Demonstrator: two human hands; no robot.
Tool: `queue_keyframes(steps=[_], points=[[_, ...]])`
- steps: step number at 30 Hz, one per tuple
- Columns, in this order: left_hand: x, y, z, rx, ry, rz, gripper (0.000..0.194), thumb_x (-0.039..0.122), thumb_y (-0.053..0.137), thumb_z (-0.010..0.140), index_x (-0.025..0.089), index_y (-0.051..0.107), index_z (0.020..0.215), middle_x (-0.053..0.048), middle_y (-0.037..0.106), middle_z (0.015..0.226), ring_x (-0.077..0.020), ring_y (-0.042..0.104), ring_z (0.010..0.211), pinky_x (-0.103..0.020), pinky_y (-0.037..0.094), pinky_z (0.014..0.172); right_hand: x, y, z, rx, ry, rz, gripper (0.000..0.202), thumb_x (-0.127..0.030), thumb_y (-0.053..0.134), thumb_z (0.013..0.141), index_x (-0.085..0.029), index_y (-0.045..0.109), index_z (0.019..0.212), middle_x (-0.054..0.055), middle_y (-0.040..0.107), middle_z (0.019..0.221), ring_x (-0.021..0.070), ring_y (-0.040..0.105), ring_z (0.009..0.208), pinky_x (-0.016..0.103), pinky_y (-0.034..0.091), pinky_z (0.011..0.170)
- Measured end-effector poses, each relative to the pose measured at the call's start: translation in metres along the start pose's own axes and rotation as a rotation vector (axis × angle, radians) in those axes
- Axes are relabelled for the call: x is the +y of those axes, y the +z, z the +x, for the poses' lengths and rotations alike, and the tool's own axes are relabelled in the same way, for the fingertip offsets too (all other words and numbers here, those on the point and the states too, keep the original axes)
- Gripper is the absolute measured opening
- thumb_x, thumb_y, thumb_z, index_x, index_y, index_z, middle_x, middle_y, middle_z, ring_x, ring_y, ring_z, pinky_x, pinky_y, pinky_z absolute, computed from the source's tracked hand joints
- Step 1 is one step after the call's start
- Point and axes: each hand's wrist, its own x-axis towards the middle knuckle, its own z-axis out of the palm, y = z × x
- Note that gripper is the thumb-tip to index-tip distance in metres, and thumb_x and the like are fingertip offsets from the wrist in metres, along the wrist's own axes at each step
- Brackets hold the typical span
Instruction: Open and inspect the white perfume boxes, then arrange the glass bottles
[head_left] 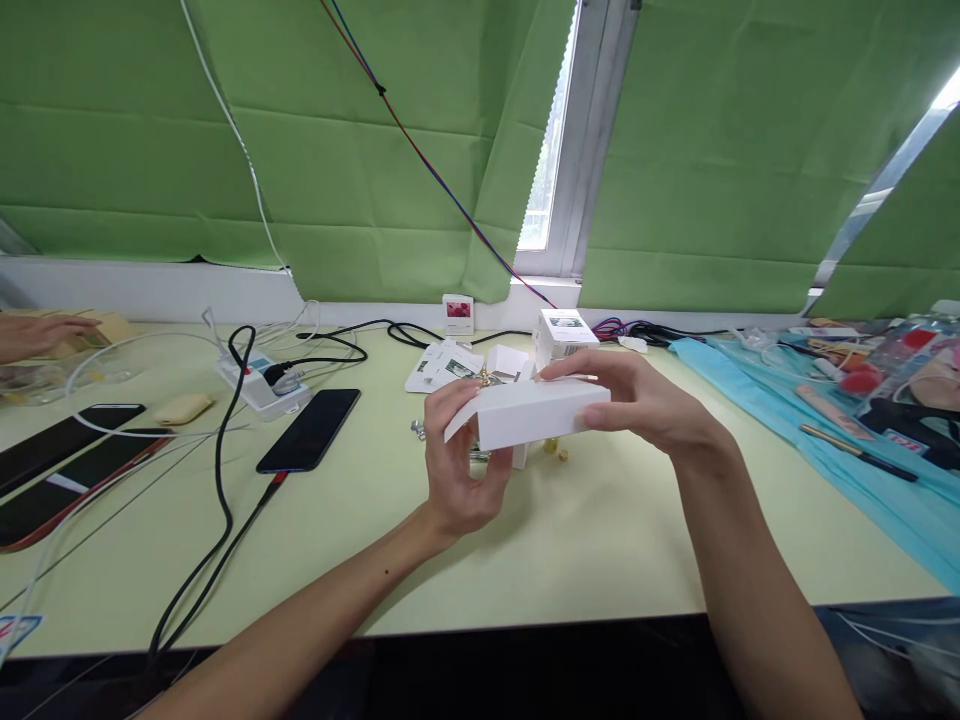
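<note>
A small white cardboard box (536, 415) is held up over the table, lying on its side, with an open flap at its left end. My right hand (637, 405) grips its right end between thumb and fingers. My left hand (463, 465) is curled at the flap end, fingertips against the flap; something small and gold shows by the fingers, too small to name. Behind the box lie white printed cards (446, 366), and a white printed box (564, 335) stands to their right. Small yellowish pieces (562, 454) lie on the table below the box, partly hidden.
To the left are a black phone (309, 430) with a cable, a white power strip (264, 388) and more phones (75, 480). Another person's hand (49, 335) is at the far left. On the right, a blue sheet (817, 440) carries a pen (859, 452) and clutter.
</note>
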Motion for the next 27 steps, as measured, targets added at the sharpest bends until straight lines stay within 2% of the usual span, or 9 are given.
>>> queue_keyframes(steps=[8,14,21,27], points=[[0.0008,-0.0006,0.0002,-0.010,0.000,-0.027,0.061,0.034,0.064,0.091,0.029,0.038,0.146,-0.012,0.050,0.131,-0.0273,0.052,0.124,-0.047,0.055,0.095,-0.0004,-0.0020,-0.0019,-0.101,0.010,0.000,0.042,-0.035,0.087,0.075,-0.030,0.074,0.115,0.004,0.067,0.121,0.0220,0.064,0.103,0.030,0.058,0.076],[-0.0004,0.0001,-0.0006,-0.002,-0.036,-0.041,0.062,0.037,0.064,0.092,0.032,0.036,0.147,-0.012,0.048,0.134,-0.0265,0.050,0.126,-0.045,0.059,0.091,0.0032,-0.0045,-0.0010,-0.148,0.016,-0.019,0.046,-0.033,0.088,0.073,-0.029,0.073,0.116,0.005,0.063,0.128,0.0235,0.062,0.113,0.037,0.055,0.094],[-0.0015,0.0006,-0.0018,-0.002,-0.060,-0.112,0.065,0.032,0.065,0.091,0.032,0.036,0.150,-0.012,0.046,0.138,-0.0251,0.052,0.126,-0.039,0.060,0.086,0.0031,-0.0048,-0.0001,-0.180,0.060,-0.006,0.049,-0.034,0.088,0.072,-0.028,0.071,0.117,0.005,0.061,0.129,0.0217,0.062,0.110,0.034,0.056,0.087],[-0.0021,0.0004,-0.0018,-0.002,-0.074,-0.122,0.067,0.032,0.066,0.091,0.033,0.035,0.150,-0.012,0.045,0.139,-0.0247,0.051,0.128,-0.037,0.061,0.087,0.0039,-0.0051,0.0005,-0.180,0.051,0.012,0.051,-0.030,0.089,0.072,-0.028,0.070,0.120,0.005,0.060,0.132,0.0221,0.060,0.115,0.035,0.055,0.093]])
